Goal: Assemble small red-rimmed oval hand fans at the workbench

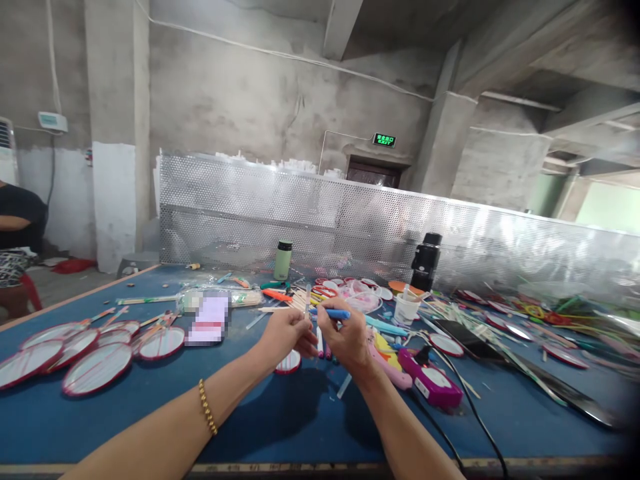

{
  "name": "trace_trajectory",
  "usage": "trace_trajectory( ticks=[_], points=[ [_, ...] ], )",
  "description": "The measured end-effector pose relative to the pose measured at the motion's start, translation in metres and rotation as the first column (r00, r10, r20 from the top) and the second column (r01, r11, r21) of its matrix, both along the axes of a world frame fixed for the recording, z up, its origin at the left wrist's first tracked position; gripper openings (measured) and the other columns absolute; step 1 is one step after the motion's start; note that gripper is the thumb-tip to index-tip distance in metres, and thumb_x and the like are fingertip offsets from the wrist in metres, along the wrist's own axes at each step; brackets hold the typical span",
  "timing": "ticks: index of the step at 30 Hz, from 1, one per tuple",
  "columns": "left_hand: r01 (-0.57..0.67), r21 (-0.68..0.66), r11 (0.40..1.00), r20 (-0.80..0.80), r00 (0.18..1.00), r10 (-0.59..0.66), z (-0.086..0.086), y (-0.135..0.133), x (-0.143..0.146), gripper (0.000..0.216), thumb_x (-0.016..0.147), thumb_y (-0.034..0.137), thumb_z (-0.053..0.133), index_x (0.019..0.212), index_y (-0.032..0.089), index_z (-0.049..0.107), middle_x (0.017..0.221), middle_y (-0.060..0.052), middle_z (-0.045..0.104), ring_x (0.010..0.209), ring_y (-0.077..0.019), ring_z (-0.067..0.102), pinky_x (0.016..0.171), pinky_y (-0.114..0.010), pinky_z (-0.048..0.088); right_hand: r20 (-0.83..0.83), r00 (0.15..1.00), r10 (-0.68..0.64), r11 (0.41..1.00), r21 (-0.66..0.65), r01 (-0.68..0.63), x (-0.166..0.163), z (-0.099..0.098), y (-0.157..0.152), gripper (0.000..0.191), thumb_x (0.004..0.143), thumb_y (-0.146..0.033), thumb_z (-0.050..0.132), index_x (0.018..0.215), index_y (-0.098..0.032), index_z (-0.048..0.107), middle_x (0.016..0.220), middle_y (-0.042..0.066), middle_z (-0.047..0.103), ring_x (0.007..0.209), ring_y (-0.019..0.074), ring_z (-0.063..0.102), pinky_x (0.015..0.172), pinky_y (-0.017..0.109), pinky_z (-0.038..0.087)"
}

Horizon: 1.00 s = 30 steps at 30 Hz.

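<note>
My left hand (290, 335) is closed in a pinch around a thin pale stick (307, 297) that points upward. Between the fingers of my right hand (346, 333) is a blue pen (336, 313), its tip end turned left toward the stick. Below my left hand a small round disc with a red rim (289, 361) shows in part; whether it touches the hand I cannot tell. Several slim pens (321, 343) lie just behind the two hands. A short clear strip (344, 386) rests on the blue table (280, 427) beneath my right wrist.
Red-rimmed discs (97, 370) overlap at the left, beside a phone (207, 320). To the right are a pink glue gun (390, 370), a purple box (431, 380) with cables, and a white cup (406, 309). A green bottle (283, 260) stands behind. A person (19, 227) is far left.
</note>
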<state>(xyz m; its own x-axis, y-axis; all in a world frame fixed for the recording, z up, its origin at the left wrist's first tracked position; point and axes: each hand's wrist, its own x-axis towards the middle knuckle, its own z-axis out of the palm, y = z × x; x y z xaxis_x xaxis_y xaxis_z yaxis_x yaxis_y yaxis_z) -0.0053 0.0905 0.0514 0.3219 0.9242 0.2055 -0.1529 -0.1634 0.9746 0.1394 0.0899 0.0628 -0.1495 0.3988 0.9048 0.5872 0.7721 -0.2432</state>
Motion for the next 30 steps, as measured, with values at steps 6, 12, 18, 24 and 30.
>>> trace_trajectory(
  ticks=[6,12,18,24,30],
  points=[
    [-0.004,0.008,1.000,-0.007,1.000,0.004,-0.0002,0.0001,0.0004,0.016,0.078,0.023,0.058,0.067,0.016,0.049,0.059,-0.005,0.068,0.047,-0.0190,0.068,0.044,-0.026,0.053,0.014,1.000,0.009,1.000,0.004,-0.009,-0.0009,0.0006,-0.0025,0.015,0.087,-0.022,0.053,0.073,-0.019,0.057,0.062,-0.003,0.055,0.052,0.0087,0.046,0.052,0.022,0.036],
    [-0.009,0.014,1.000,-0.021,1.000,0.009,-0.0021,0.0002,0.0016,0.019,0.078,0.027,0.061,0.069,0.017,0.047,0.059,-0.005,0.068,0.047,-0.0194,0.068,0.044,-0.026,0.053,-0.039,0.999,0.006,0.999,0.036,-0.005,-0.0013,0.0015,-0.0006,0.013,0.086,-0.021,0.054,0.073,-0.019,0.057,0.061,-0.003,0.053,0.050,0.0089,0.044,0.052,0.022,0.037],
    [-0.004,0.017,1.000,-0.019,1.000,0.004,-0.0026,0.0018,0.0025,0.023,0.078,0.030,0.061,0.067,0.018,0.045,0.059,-0.004,0.068,0.048,-0.0194,0.068,0.044,-0.027,0.054,-0.018,1.000,0.025,0.999,0.025,-0.025,-0.0018,0.0018,-0.0009,0.013,0.086,-0.021,0.053,0.074,-0.019,0.058,0.064,-0.002,0.057,0.052,0.0094,0.048,0.052,0.022,0.038],
    [-0.010,0.020,1.000,-0.029,1.000,0.010,-0.0019,0.0009,0.0023,0.023,0.076,0.031,0.062,0.066,0.018,0.046,0.058,-0.004,0.067,0.047,-0.0193,0.068,0.044,-0.027,0.053,-0.008,1.000,0.016,0.999,0.035,-0.016,-0.0032,0.0049,-0.0052,0.015,0.086,-0.021,0.052,0.072,-0.019,0.057,0.060,-0.003,0.053,0.048,0.0084,0.043,0.049,0.021,0.036],
    [-0.005,0.007,1.000,-0.010,1.000,0.005,-0.0027,0.0013,0.0023,0.022,0.075,0.032,0.064,0.070,0.017,0.049,0.057,-0.003,0.068,0.047,-0.0187,0.068,0.042,-0.024,0.051,-0.048,0.999,-0.020,0.998,0.062,0.023,-0.0009,0.0049,-0.0038,0.015,0.085,-0.021,0.052,0.071,-0.019,0.057,0.058,-0.003,0.052,0.048,0.0090,0.043,0.049,0.022,0.036]
  ],
)
